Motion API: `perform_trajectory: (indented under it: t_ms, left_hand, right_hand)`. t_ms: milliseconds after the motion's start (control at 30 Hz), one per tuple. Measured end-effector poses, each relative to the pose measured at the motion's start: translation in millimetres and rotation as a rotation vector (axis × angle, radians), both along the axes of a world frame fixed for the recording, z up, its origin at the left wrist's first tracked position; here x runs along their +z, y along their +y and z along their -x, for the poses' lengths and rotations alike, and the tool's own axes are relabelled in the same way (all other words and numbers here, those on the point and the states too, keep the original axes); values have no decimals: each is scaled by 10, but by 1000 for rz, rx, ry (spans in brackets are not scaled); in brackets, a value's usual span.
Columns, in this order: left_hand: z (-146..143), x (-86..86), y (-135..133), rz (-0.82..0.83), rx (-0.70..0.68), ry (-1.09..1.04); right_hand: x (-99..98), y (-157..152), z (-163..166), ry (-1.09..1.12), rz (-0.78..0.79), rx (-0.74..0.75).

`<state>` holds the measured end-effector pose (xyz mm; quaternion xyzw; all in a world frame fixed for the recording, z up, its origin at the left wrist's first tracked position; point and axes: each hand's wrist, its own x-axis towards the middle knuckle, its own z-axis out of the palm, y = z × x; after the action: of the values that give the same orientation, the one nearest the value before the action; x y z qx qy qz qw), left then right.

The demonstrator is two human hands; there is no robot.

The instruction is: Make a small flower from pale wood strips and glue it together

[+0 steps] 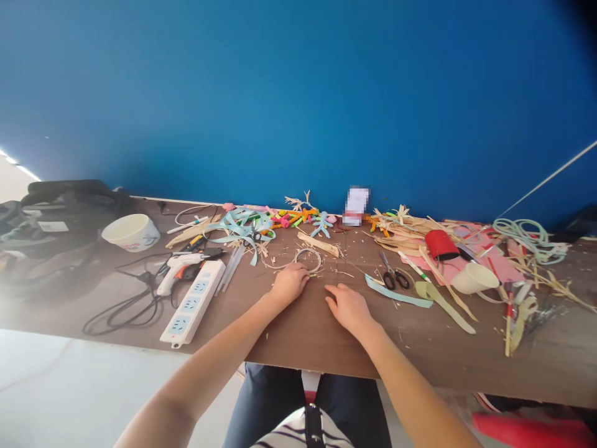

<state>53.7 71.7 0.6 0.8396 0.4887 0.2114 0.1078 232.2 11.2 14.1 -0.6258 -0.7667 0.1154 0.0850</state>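
Our left hand (290, 283) rests curled at the near edge of the thin ring (308, 259); we cannot tell whether it grips it. Our right hand (347, 306) lies flat, holding nothing. We judge a careless rightward sweep could catch the scissors (394, 274) nearby.

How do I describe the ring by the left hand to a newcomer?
On the brown table under the blue wall, look past the left hand. The ring is a thin pale hoop, flat by its fingers. Unlike the blue ribbons and straw strip, it curls into a circle.
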Motion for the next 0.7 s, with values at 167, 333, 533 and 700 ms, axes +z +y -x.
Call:
perform_trajectory:
  t_ms: [167, 333, 533, 700]
  left_hand:
    - [136, -58, 127, -40, 7, 53]
    - [348, -76, 224, -71, 71, 83]
    - [282, -36, 40, -93, 99, 38]
    - [39, -17, -106, 35, 48, 95]
  right_hand:
    - [-25, 54, -150, -66, 0, -49]
    - [-65, 59, -312, -41, -27, -81]
    - [-99, 147, -424, -3, -107, -167]
    - [-81, 358, -462, -81, -112, -270]
